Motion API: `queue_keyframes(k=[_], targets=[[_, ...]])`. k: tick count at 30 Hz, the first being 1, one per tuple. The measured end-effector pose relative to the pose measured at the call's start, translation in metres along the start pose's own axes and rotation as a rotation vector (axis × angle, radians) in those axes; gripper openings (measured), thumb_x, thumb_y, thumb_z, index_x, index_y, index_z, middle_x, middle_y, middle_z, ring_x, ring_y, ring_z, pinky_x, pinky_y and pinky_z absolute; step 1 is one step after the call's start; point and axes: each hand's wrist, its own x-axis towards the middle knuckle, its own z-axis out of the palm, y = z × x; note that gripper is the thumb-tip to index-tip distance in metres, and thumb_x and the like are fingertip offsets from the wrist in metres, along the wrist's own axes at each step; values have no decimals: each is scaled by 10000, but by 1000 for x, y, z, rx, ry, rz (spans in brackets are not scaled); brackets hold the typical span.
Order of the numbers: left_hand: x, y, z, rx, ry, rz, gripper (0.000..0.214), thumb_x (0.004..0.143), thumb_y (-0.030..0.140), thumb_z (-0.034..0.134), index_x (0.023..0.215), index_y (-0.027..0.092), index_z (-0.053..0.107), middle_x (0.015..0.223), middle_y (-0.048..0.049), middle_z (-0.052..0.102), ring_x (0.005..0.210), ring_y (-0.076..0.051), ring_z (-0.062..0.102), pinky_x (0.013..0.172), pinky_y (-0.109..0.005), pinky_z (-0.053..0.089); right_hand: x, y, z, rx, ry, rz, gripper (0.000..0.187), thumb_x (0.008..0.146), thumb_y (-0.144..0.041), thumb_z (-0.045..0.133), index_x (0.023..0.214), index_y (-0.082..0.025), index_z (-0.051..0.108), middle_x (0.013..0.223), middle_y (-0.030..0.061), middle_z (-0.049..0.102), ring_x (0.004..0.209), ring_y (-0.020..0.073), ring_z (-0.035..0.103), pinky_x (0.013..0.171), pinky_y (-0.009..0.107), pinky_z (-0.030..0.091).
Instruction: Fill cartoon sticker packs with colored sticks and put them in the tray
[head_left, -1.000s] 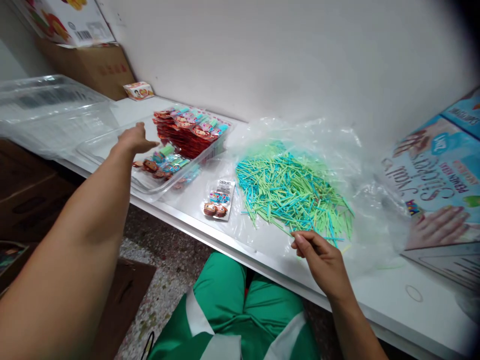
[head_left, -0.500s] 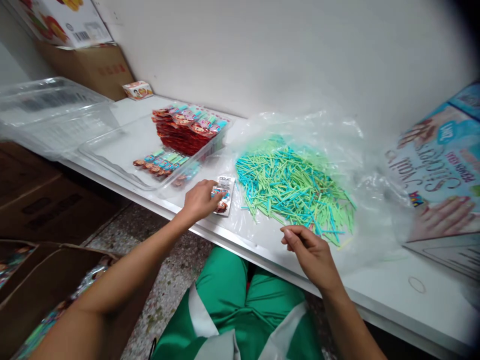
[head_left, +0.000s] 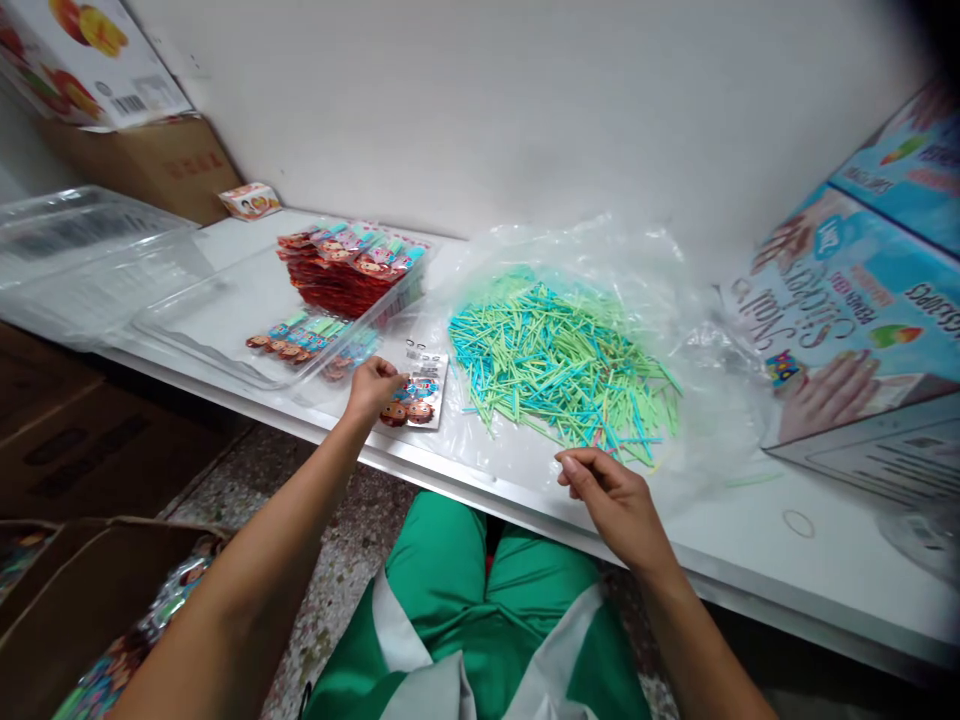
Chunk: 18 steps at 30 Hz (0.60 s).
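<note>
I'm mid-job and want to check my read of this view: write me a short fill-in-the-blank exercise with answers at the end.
1. The right hand is beside a pile of green and ____ sticks.
2. The left hand is at the loose packets, which in the picture lie to the ____ of the tray.
3. The big printing on the box at the right reads "Nail ____".
4. The person's trousers are mainly ____.

Missing words: blue; right; Stickers; green.

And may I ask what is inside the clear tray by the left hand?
A stack of packets, with a row of packets in front; the stack's lower packets' faces are covered, only red edges showing.
</note>
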Motion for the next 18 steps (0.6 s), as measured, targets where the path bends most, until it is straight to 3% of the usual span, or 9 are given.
queue_keyframes(k=[2, 6, 9, 13, 18], targets=[[-26, 14, 5, -237, -106, 3, 323, 518, 261, 756, 624, 151, 472, 538, 55, 487, 485, -77, 464, 486, -204, 344, 1, 0, 8, 11, 5, 6, 260, 826, -415, 532, 931, -195, 621, 767, 26, 623, 674, 142, 554, 640, 268, 454], [-97, 33, 32, -503, -484, -67, 342, 560, 283, 774, 812, 145, 589, 646, 23, 580, 590, -103, 556, 583, -223, 424, 5, 1, 36, 102, -84, 31, 390, 794, -408, 573, 1113, -187, 535, 914, 47, 622, 801, 151, 575, 719, 274, 465], [-135, 33, 53, -558, -672, -136, 318, 595, 293, 769, 840, 135, 642, 686, 3, 612, 635, -105, 566, 633, -224, 427, 7, 5, 50, 117, -216, 0, 248, 826, -398, 521, 933, -181, 575, 808, 14, 607, 748, 139, 556, 668, 257, 453], [-144, 28, 69, -550, -762, -185, 352, 638, 321, 746, 937, 144, 689, 827, -47, 680, 780, -150, 595, 727, -246, 425, 3, 11, 49, 79, -292, 3, 238, 851, -393, 481, 790, -174, 553, 681, -18, 548, 638, 116, 502, 572, 229, 405], [-137, 22, 81, -525, -711, -261, 304, 574, 338, 782, 775, 116, 737, 783, -91, 710, 768, -190, 614, 736, -280, 432, 3, 17, 31, -3, -419, -19, 269, 858, -416, 463, 807, -174, 567, 678, -18, 553, 606, 109, 497, 545, 221, 377]])
